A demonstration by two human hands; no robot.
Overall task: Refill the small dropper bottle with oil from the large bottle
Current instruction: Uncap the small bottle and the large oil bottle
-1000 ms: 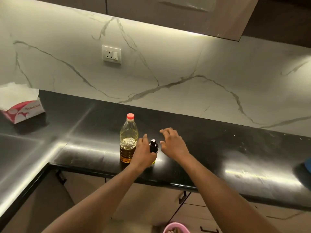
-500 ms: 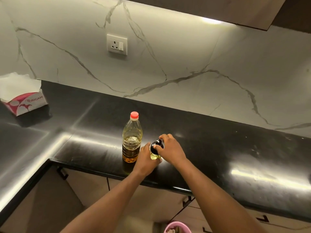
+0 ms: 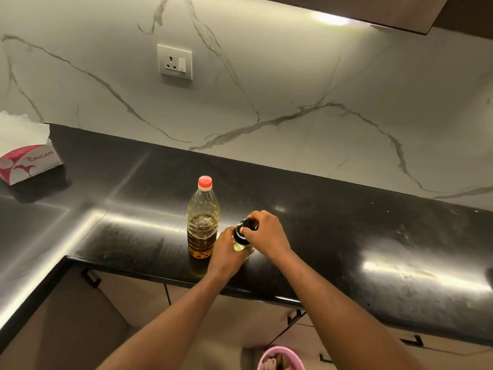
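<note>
A large clear oil bottle (image 3: pixel 203 222) with a red cap stands upright on the black countertop (image 3: pixel 346 236), about half full of amber oil. Just right of it is the small dropper bottle (image 3: pixel 240 245), clear with pale yellow liquid and a black dropper top (image 3: pixel 244 228). My left hand (image 3: pixel 226 256) wraps around the small bottle's body from the left. My right hand (image 3: pixel 266 236) grips the black dropper top from the right. Most of the small bottle is hidden by my fingers.
A pink and white tissue box (image 3: pixel 26 158) sits at the far left of the counter. A wall socket (image 3: pixel 174 61) is on the marble backsplash. A pink bin (image 3: pixel 280 359) stands on the floor below. The counter's front edge runs just under my wrists.
My right hand came from open beside the small bottle onto its black top and closed on it. My left hand kept its hold on the bottle's body. The camera tilted slightly.
</note>
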